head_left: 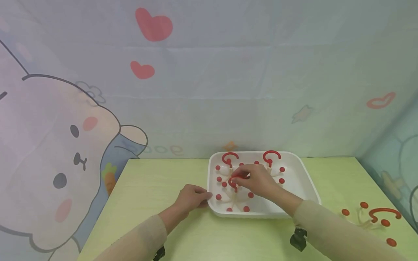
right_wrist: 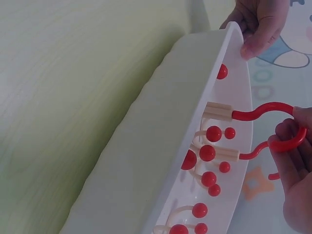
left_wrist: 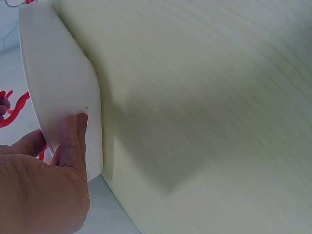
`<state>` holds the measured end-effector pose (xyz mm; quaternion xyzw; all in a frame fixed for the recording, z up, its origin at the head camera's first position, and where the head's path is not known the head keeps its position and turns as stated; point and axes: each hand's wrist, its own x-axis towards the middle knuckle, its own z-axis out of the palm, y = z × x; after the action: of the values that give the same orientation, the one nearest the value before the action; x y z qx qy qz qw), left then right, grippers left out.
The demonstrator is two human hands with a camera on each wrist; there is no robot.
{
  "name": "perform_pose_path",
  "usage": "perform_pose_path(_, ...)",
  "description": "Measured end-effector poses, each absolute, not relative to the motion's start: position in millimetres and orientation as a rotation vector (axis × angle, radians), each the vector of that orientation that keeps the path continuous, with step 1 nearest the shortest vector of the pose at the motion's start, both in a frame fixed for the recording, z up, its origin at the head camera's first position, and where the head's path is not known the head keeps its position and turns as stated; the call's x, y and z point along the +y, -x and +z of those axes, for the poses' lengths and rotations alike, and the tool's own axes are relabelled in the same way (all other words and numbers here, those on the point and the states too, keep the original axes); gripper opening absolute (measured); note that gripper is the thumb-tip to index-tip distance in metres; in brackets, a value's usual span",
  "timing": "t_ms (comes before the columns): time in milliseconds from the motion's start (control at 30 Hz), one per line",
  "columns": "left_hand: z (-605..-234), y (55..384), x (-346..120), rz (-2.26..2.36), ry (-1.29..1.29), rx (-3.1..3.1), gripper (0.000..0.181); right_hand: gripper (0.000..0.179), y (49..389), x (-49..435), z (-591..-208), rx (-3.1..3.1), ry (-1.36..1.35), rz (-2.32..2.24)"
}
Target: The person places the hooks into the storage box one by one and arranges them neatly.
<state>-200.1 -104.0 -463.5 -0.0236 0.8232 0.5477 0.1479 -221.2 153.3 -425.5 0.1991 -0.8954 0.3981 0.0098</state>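
My left hand (head_left: 192, 197) holds the left side of a white tray (head_left: 261, 215), thumb at the rim and fingers along the outer wall, as the left wrist view shows. My right hand (head_left: 259, 179) reaches over the tray and pinches the curved red hook handle of a head massager (right_wrist: 263, 109). That massager stands in the tray's front left, its pale prongs spread and tipped with red balls. Behind it in the tray are a second massager (head_left: 230, 158) at back left and a third massager (head_left: 271, 156) near the back middle.
Another head massager (head_left: 385, 211) lies on the pale green table (head_left: 156, 181) at the right, beside my right sleeve. A printed cloth (head_left: 209, 90) with hearts and a cartoon animal hangs behind the table.
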Motion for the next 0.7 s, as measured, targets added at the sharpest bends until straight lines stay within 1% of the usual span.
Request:
perform_pose_path(233, -464.7, 200.7, -103.5, 1.577, 0.067, 2.366, 0.021, 0.013, 220.2, 152.9, -428.3, -2.807, -0.630, 1.239)
perform_pose_path(467, -465.4, 201.2, -103.1, 1.575, 0.073, 2.366, 0.021, 0.015, 217.8, 151.8, -429.4, -2.780, -0.714, 1.215)
perform_pose_path(700, -464.0, 200.2, -103.4, 1.584, 0.072, 2.362, 0.021, 0.021, 217.6, 152.7, -428.1, -2.780, -0.759, 1.210)
